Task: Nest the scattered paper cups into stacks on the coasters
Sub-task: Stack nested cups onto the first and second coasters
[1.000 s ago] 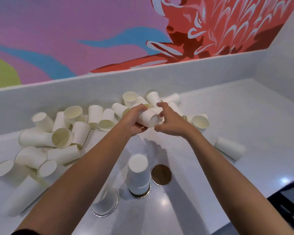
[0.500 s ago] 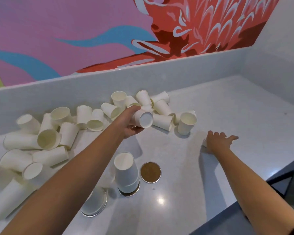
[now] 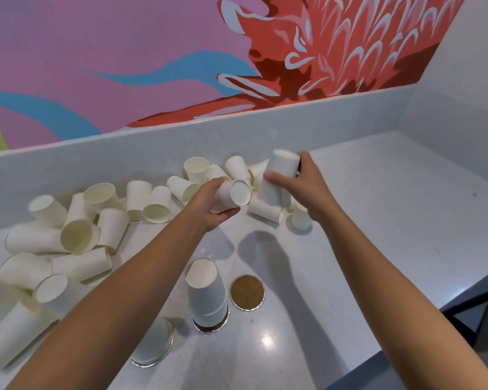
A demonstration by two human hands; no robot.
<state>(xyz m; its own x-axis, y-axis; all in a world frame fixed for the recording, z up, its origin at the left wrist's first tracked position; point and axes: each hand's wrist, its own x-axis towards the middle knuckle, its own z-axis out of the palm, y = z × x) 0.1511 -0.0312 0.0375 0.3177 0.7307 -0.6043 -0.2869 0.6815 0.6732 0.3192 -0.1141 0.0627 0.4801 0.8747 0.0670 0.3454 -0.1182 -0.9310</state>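
A: What has the left hand [image 3: 213,205] got?

B: Its fingers are wrapped round a white paper cup lying sideways [image 3: 233,194], closed bottom turned towards the camera. It may be more than one cup nested together; the palm hides the rest, so I cannot tell.

A: And the right hand [image 3: 299,182]?

B: It is clasped round an upside-down white paper cup [image 3: 279,175], thumb on the near side and fingers round the far side, held above the table just right of the left hand's cup. That cup is blurred.

A: Where are the stacks?

B: One short stack of upside-down white paper cups [image 3: 206,294] stands on the middle round coaster [image 3: 209,327], near the camera and between the two forearms. Only the coaster's silver rim shows under it.

A: The other coasters?

B: A round cork-brown coaster with a silver rim [image 3: 247,291] lies bare just right of the stack, not touching it. A round silvery-grey coaster [image 3: 152,343] lies to the stack's left and nearer, partly behind the left forearm.

A: The loose cups?

B: A scatter of white paper cups [image 3: 76,235] covers the left and far part of the pale grey speckled countertop [image 3: 378,220], mostly tipped on their sides, a few upright, running along the low grey back ledge [image 3: 124,161]. Behind the ledge rises a mural wall in pink, blue and red [image 3: 181,52].
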